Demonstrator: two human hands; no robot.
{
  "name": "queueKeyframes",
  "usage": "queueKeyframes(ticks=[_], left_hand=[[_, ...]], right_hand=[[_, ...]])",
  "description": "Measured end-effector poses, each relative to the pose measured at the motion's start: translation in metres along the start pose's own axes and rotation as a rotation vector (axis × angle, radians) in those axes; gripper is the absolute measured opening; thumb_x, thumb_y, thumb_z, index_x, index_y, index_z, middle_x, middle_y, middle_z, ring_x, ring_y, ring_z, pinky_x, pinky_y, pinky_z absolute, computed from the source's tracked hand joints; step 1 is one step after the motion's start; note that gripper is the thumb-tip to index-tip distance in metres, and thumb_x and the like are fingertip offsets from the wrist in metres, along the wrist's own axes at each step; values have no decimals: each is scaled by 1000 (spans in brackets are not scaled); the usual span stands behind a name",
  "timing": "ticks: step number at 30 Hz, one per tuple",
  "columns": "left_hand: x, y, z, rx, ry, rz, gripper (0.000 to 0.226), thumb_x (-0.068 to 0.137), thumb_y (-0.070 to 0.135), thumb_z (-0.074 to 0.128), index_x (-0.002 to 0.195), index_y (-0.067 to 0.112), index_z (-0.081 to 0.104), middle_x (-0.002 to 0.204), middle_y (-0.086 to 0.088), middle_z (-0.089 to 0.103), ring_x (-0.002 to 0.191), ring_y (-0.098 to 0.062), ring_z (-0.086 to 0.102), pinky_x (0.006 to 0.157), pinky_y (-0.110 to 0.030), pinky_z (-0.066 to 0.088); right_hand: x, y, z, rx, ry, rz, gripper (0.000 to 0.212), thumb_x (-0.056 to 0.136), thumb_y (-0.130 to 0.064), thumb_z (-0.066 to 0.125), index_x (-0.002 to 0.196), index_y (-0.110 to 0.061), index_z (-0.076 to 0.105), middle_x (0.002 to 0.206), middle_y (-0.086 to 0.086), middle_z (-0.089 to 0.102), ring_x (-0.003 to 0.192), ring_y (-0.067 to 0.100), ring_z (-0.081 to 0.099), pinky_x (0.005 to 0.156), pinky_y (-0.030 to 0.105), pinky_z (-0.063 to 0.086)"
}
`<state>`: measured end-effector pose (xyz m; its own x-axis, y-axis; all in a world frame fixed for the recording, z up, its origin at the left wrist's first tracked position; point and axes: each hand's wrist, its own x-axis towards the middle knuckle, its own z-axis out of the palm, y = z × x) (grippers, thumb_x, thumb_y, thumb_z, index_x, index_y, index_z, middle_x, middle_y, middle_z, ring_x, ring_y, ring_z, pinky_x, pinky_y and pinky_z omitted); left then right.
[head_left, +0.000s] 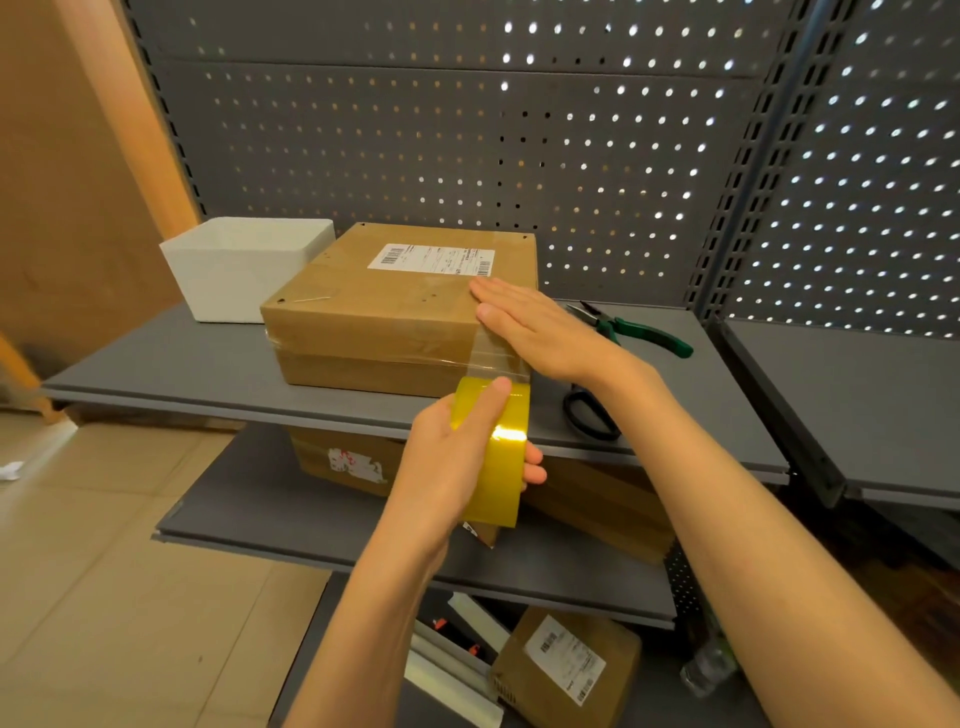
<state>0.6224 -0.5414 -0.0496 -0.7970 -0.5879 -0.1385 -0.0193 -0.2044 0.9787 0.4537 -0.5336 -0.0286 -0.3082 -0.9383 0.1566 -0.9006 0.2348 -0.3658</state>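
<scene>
Tape roll (500, 441) is being clutched in the left grip (454, 457), fingers curled round it, mid-frame just below the front edge of the box (374, 312). Strip (493, 359) is being run straight up under the right grip (535, 327), which is being pressed flat-palmed on the lid.

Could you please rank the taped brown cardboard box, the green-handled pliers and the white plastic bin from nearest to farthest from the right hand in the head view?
1. Taped brown cardboard box: beneath the flat right hand, touched.
2. Green-handled pliers: just to its right.
3. White plastic bin: far left, beyond the box.
</scene>
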Motion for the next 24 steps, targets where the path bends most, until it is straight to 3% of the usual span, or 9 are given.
queueKeyframes(ticks=[3, 7, 16, 20, 24], left_hand=[[-2, -1, -4, -64, -37, -18, 30, 91, 35, 50, 105, 10, 59, 62, -8, 69, 52, -20, 65, 64, -35, 55], [-7, -8, -3, 4, 16, 60, 19, 91, 29, 52, 94, 11, 60, 58, -5, 67, 50, -15, 64, 57, -30, 55], [-5, -6, 0, 24, 48, 4, 20, 91, 30, 53, 86, 12, 60, 51, -2, 65, 43, -11, 62, 49, -23, 53], [-5, -4, -1, 27, 57, -14, 24, 89, 36, 55, 99, 14, 57, 63, -3, 69, 49, -15, 66, 53, -27, 55], [-6, -3, 2, 162, 238, 53, 34, 83, 48, 59, 99, 22, 42, 81, 3, 58, 62, -16, 68, 55, -27, 53]], right_hand=[[0, 0, 0, 12, 0, -4, 48, 103, -27, 25, 148, -9, 19, 157, 3, 14, 144, 11, 10, 109, 15, 4], [-1, 2, 1, -19, 9, -22, 48, 103, -27, 25, 147, -9, 19, 156, 4, 14, 144, 12, 10, 111, 19, 4], [-1, 1, -1, -35, -15, -15, 49, 103, -27, 25, 148, -8, 17, 157, 5, 13, 144, 13, 10, 111, 18, 3], [-1, 1, 0, 9, -17, -7, 48, 103, -26, 24, 148, -8, 17, 157, 4, 12, 144, 12, 8, 110, 17, 3], [0, 1, 1, 97, -17, 18, 48, 104, -29, 20, 148, -12, 17, 157, 0, 11, 144, 9, 7, 112, 20, 2]])
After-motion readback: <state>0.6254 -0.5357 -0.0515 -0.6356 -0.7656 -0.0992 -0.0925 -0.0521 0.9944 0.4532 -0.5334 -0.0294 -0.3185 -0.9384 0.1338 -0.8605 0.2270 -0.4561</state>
